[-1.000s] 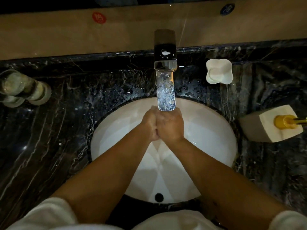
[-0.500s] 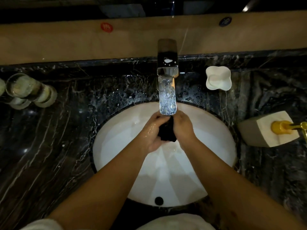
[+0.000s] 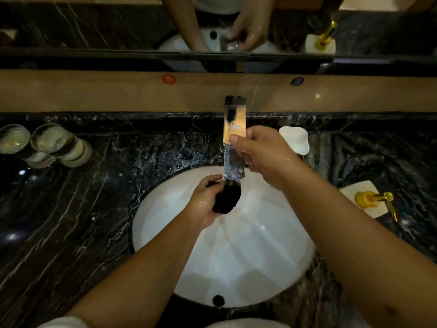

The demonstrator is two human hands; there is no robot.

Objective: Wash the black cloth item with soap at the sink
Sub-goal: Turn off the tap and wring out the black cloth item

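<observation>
Far left, on the black marble counter (image 3: 71, 233): two clear drinking glasses (image 3: 47, 144) standing side by side near the back edge. Left of centre: left hand (image 3: 204, 204), wet, fingers curled round a bunched black cloth (image 3: 227, 200) and gripping it over the white oval basin (image 3: 165, 221), directly below the faucet's outlet. Centre: chrome faucet (image 3: 234, 119) rising from the back of the counter, its flat spout reaching out over the basin – water (image 3: 233, 166) falls from it in a clear sheet onto the top of the cloth. Overflow hole (image 3: 218, 300) visible in the near wall of the basin. Right of centre: right hand (image 3: 260, 152), wet, raised at the faucet's spout, thumb lying against the side of the spout and fingers loosely bent beside it; whether they actually grip the spout cannot be told. Just beyond the right hand: white lobed soap dish (image 3: 296, 140) on the counter. Far right: white square soap dispenser (image 3: 361, 202) with a gold pump (image 3: 378, 200), standing well apart from the basin's rim. Along the top – a mirror strip (image 3: 94, 27) reflecting the arms and dispenser.
</observation>
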